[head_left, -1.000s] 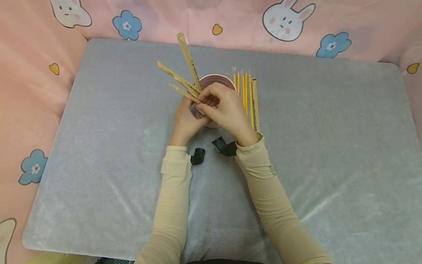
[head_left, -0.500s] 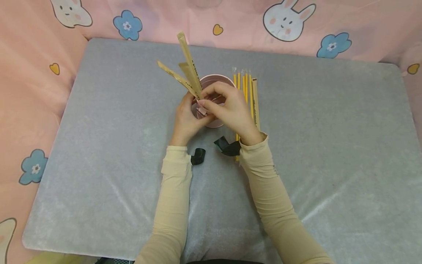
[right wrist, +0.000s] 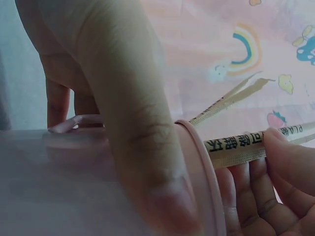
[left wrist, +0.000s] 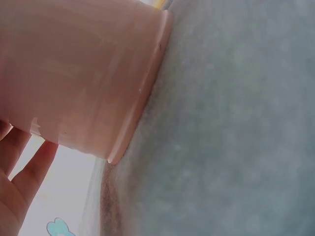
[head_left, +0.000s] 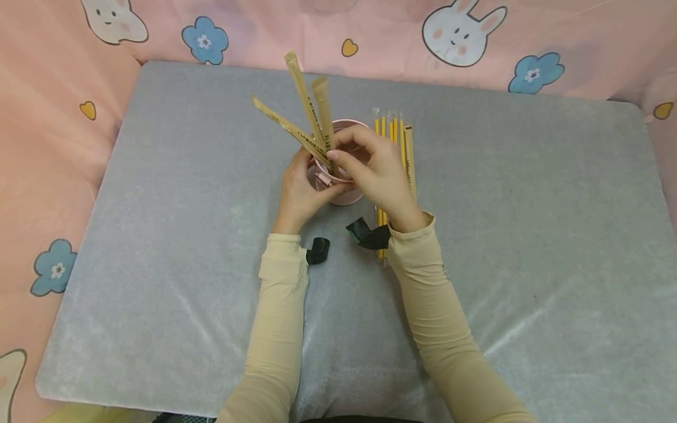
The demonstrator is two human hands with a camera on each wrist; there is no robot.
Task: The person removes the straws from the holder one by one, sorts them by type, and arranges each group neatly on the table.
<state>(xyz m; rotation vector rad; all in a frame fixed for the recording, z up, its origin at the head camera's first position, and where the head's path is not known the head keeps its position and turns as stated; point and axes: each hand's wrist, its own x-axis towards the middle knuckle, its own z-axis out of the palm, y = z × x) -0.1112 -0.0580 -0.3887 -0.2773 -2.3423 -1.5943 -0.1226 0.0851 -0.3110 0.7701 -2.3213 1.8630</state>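
Left grip [head_left: 302, 191] curled round cup [left wrist: 74, 73] on desk [head_left: 502, 247]; right grip [head_left: 376, 170] narrow, pinching straw [head_left: 321, 97] at cup's mouth, near two other straws [head_left: 300, 88]. We should brace cup, lower straw steeply, avoid crumpling paper.

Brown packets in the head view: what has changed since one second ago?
The packet pinched by the right hand swung up and right, past the other two packets; that hand shifted slightly right too. Those two, the cup and the left hand stayed put.
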